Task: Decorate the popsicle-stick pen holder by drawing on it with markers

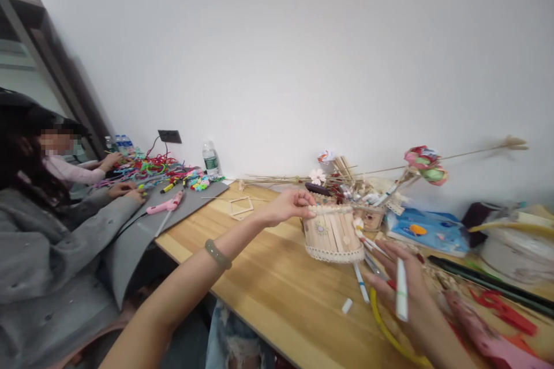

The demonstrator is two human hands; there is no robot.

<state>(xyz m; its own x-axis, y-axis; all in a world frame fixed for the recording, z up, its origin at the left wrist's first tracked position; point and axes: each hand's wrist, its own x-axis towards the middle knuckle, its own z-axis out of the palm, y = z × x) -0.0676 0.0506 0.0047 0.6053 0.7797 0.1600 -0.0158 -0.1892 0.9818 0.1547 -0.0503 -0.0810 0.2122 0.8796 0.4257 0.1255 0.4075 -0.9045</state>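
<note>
My left hand (294, 206) pinches the top rim of a round craft-stick basket (331, 236), trimmed with lace along its base. A small flower ornament is on the basket's side. My right hand (402, 282), to the right of the basket, holds a white marker pen (401, 294) with a green band, its fingers stretched toward the basket. Another white marker pen (361, 283) with a blue band lies just below the basket, near a small white cap (347, 305). A yellow hoop (385, 331) passes partly under my right hand.
Behind the basket are dried stems and fabric flowers (422, 161). A blue packet (426, 233), a red tool (511, 311) and a pink glue gun (485, 328) lie at right. To the left, co-workers sit by colourful pipe cleaners (160, 167), another pink glue gun (167, 204) and a bottle (210, 158).
</note>
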